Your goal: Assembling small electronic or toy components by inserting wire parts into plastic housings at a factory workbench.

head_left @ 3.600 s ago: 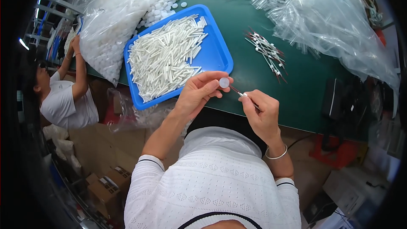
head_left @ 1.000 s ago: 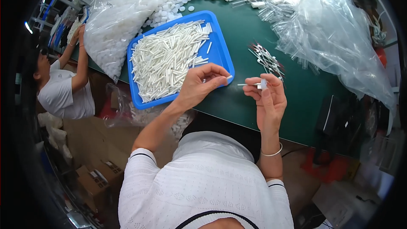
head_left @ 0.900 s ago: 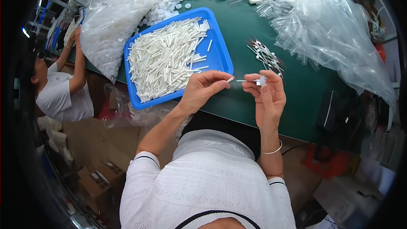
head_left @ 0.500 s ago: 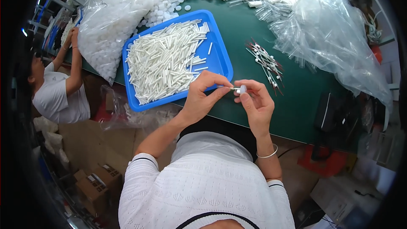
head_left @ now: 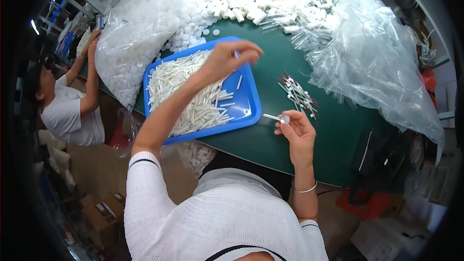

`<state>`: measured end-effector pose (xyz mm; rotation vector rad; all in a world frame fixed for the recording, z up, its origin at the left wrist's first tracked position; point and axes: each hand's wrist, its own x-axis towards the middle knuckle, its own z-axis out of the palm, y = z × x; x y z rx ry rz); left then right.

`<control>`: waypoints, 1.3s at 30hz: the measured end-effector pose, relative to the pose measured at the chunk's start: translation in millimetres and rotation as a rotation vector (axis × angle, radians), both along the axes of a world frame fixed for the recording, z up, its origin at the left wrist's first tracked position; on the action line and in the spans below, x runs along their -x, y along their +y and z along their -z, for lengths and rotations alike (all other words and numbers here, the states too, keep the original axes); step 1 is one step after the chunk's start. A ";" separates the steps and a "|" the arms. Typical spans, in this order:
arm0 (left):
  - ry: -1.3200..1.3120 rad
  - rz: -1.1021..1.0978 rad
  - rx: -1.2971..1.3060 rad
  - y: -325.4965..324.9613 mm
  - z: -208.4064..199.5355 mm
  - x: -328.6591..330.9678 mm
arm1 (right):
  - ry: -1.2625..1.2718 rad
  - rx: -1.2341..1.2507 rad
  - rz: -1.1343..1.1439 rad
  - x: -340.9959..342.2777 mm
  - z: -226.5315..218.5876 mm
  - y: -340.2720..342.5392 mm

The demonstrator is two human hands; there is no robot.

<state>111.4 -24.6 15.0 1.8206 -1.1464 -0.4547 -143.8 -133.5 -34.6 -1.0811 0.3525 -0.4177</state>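
My right hand [head_left: 298, 130] is above the table's near edge, its thumb and fingers closed on a translucent white round cap [head_left: 286, 119]. A thin white stick [head_left: 272, 116] juts from the cap toward the left. Over the far right part of the blue tray [head_left: 253, 82], my left hand [head_left: 232, 58] is stretched out, slightly smeared, with fingers apart and nothing seen in them. Beneath that arm, many short white rods [head_left: 179, 84] fill most of the tray. Right of the tray lies a small pile of thin sticks with red wires and white ends [head_left: 298, 94].
A clear bag of white caps [head_left: 130, 43] lies left of the tray, loose caps [head_left: 186, 38] beside it. White cylinders [head_left: 237, 0] and clear tubes [head_left: 309, 38] spread across the back. Clear plastic bags [head_left: 372, 53] cover the right side. Another person [head_left: 72, 106] works at the far left.
My left hand has let go of the stick and moved up and away over the tray. My right hand keeps the cap with the stick, a little lower in view.
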 end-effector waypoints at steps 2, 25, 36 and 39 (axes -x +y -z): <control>-0.820 -0.248 0.077 -21.4 26.5 -79.8 | 0.000 -0.022 0.053 1.0 5.2 -7.9; 0.217 -0.079 0.117 79.7 27.8 146.0 | -0.127 -0.148 -0.094 8.4 2.7 37.4; -0.367 -0.010 0.133 88.8 21.0 149.2 | -0.045 -0.046 -0.169 21.0 2.4 40.3; -0.222 -0.053 0.100 88.3 8.8 158.6 | -0.050 0.064 -0.117 20.3 6.1 44.1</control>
